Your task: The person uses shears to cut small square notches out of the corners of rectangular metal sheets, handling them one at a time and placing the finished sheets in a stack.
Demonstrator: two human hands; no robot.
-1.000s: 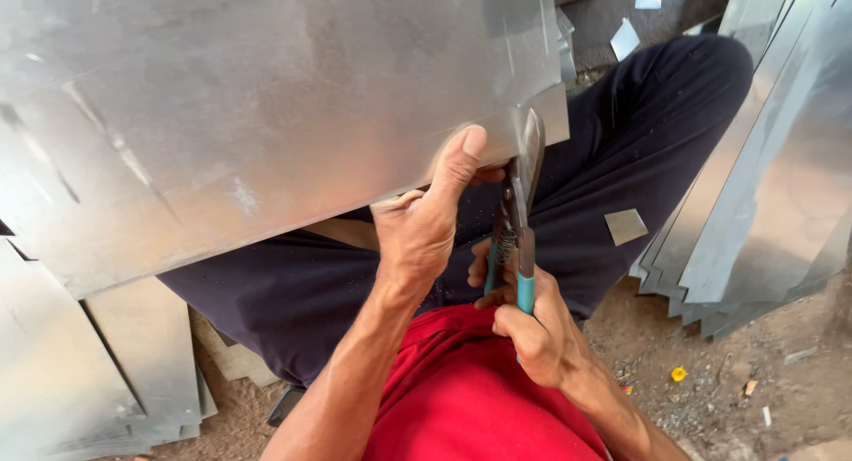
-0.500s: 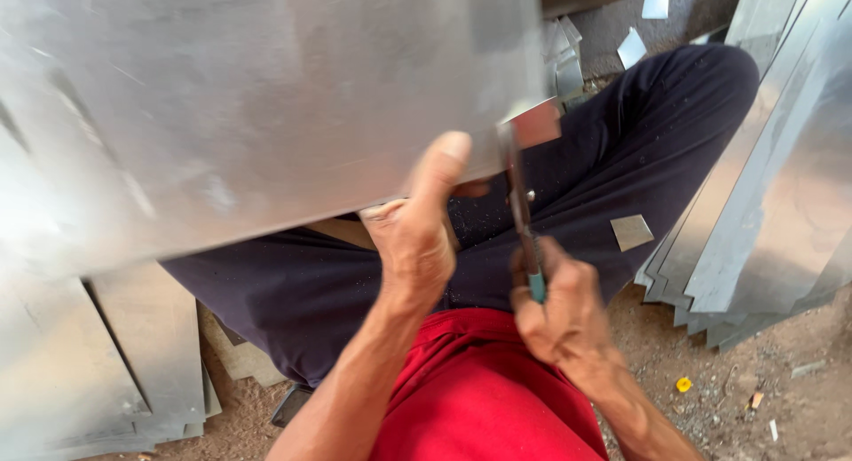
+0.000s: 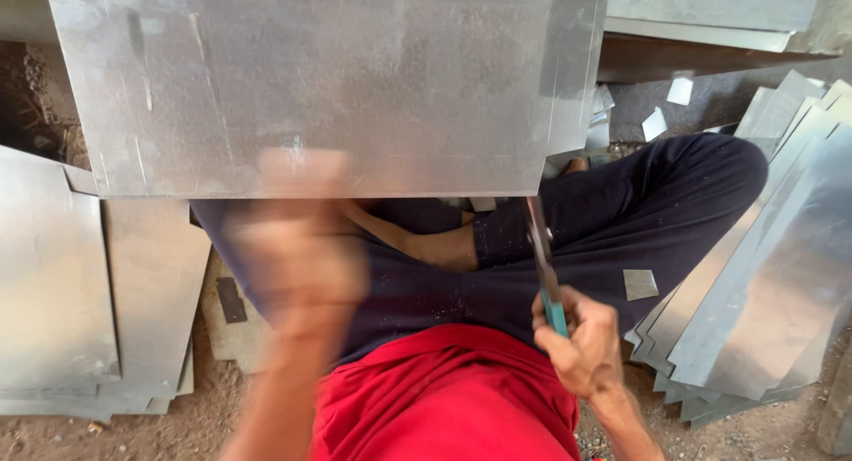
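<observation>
Head view: sheet lies across the lap, its right corner notched already, right hand gripping snips just below it, left hand too blurred to judge.

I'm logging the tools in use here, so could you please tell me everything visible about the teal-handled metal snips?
The teal-handled metal snips have long dull grey steel blades and a teal grip. The right hand holds them by the handles, blades pointing up toward the lower right corner of the large grey sheet of metal. They hang above the dark trouser leg. Whether the tips touch the sheet is unclear.
</observation>
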